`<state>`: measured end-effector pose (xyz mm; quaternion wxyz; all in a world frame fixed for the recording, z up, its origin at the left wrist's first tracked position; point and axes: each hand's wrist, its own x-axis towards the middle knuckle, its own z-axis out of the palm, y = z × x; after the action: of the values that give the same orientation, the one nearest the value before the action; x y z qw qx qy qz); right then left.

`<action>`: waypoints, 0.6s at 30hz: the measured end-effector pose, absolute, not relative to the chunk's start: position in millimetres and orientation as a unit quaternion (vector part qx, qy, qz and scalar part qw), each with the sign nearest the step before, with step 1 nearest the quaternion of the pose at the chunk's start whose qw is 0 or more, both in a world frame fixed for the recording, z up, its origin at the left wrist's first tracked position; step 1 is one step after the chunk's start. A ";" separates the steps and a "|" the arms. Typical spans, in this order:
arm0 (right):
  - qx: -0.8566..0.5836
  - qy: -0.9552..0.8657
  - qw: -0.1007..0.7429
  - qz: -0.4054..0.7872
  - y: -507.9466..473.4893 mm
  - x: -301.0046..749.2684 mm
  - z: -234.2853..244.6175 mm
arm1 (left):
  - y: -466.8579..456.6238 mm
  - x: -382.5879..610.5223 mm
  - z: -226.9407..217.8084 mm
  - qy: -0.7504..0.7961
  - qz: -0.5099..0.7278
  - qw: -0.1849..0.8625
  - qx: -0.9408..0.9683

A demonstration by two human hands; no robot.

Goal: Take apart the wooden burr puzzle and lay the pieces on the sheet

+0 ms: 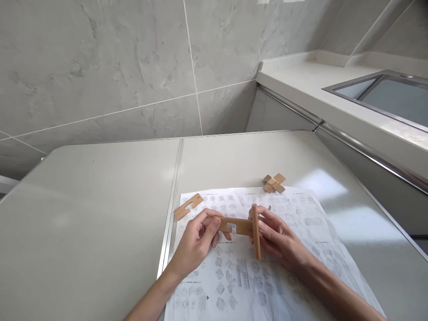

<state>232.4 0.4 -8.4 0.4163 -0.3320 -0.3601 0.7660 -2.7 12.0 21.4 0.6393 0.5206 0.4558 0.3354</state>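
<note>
My left hand (197, 240) pinches the left end of a flat notched wooden piece (236, 225) held level above the paper. My right hand (279, 238) grips a second wooden strip (256, 232) that crosses the first at a right angle and stands roughly upright in its slot. Both hands hover over a printed instruction sheet (254, 276) full of small puzzle diagrams. A loose notched wooden piece (188, 207) lies at the sheet's top left corner. A small crossed pair of wooden blocks (274, 183) rests at the sheet's top edge, beyond my right hand.
The sheet lies on a pale grey table (83, 214) with a metal seam (171, 209) down its middle. Grey tiled wall stands behind. A white counter (310, 89) with a steel sink (388, 93) runs along the right.
</note>
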 end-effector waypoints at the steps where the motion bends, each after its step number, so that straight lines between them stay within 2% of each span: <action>1: -0.335 -0.359 0.418 0.764 0.1 232.0 -8.1 | 12.1 -2.1 21.1 0.456 0.337 0.639 0.520; 7: -0.296 -0.341 0.407 0.794 1.7 241.7 -18.7 | 17.3 -9.4 22.2 0.459 0.350 0.624 0.527; 9: -0.281 -0.325 0.444 0.786 4.3 248.5 -23.6 | 20.7 -15.9 25.2 0.478 0.381 0.587 0.531; 12: -0.332 -0.325 0.473 0.749 7.5 254.0 -24.0 | 23.3 -20.8 29.3 0.506 0.405 0.539 0.538; 18: -0.451 -0.433 0.423 0.656 3.1 242.3 -9.5 | 17.8 -10.0 21.4 0.549 0.384 0.432 0.604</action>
<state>242.3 3.1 -9.5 0.4228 -0.4509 -0.4326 0.6564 -10.0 17.8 21.4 0.4323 0.6037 0.5487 0.3842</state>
